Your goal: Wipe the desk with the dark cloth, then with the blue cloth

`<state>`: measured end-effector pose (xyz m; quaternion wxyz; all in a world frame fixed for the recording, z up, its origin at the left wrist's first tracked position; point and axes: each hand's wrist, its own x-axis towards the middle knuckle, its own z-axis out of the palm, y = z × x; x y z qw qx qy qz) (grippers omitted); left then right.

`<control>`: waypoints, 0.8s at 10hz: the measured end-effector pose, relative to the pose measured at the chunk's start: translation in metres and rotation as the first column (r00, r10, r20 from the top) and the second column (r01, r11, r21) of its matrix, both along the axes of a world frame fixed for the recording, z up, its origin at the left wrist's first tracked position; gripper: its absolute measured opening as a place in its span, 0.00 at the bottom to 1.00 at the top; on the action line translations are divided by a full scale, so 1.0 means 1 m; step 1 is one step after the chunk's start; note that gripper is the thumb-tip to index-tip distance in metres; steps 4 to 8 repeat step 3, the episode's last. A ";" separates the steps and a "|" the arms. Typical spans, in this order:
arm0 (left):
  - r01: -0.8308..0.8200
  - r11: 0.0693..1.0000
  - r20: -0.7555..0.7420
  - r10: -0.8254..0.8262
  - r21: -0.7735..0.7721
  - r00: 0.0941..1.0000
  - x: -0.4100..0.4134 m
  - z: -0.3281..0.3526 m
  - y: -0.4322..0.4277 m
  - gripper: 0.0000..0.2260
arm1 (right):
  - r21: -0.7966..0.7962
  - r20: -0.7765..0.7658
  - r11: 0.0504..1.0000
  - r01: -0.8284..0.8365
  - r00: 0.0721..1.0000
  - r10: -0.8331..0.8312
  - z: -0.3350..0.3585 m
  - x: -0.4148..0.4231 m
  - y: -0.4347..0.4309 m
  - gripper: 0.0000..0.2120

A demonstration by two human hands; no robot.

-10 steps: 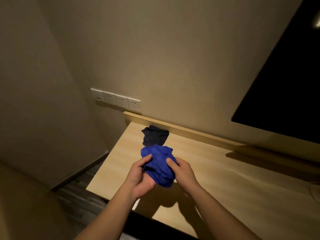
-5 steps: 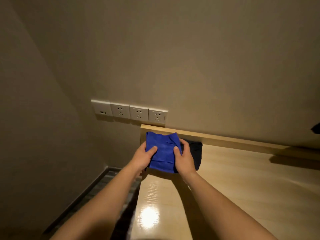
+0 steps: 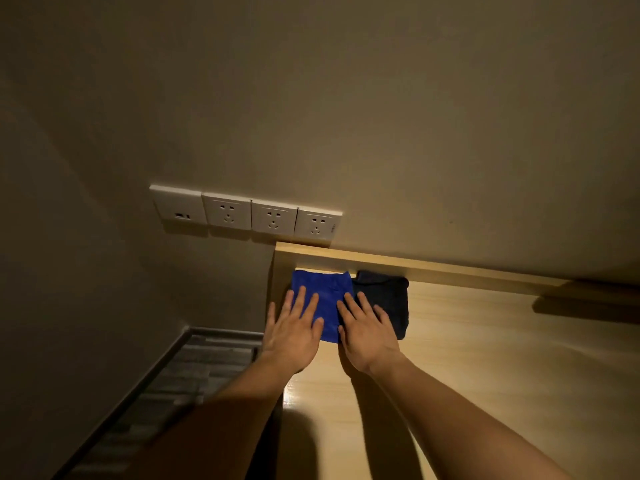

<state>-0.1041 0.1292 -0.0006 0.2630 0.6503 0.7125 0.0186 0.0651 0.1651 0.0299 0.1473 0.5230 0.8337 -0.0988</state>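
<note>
From the head view, the folded bright blue cloth [image 3: 320, 299] lies flat in the far left corner of the pale wooden bench [image 3: 485, 358], against its raised back edge. The crumpled dark cloth [image 3: 389, 303] sits just beside it on the right, touching it. The left hand [image 3: 294, 332] is open, fingers spread, pressing flat on the blue cloth's left part. The right hand [image 3: 369, 332] is open too, lying across where both cloths meet. A row of white wall sockets [image 3: 247, 214] is mounted above the corner.

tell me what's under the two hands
The flat blue cloth lies under both hands, left hand and right hand; the dark cloth is beside it. Desk beneath is covered.
</note>
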 end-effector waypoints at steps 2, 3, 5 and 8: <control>0.014 1.000 -0.078 -0.016 -0.019 0.997 -0.002 -0.009 0.006 0.30 | 0.007 0.052 1.000 0.015 0.998 -0.016 -0.005 0.002 0.010 0.30; -0.017 1.000 -0.078 0.017 0.006 0.997 0.000 0.002 -0.004 0.31 | 0.023 -0.034 0.998 0.053 0.998 -0.052 0.008 0.013 -0.004 0.30; -0.017 1.000 -0.078 0.017 0.006 0.997 0.000 0.002 -0.004 0.31 | 0.023 -0.034 0.998 0.053 0.998 -0.052 0.008 0.013 -0.004 0.30; -0.017 1.000 -0.078 0.017 0.006 0.997 0.000 0.002 -0.004 0.31 | 0.023 -0.034 0.998 0.053 0.998 -0.052 0.008 0.013 -0.004 0.30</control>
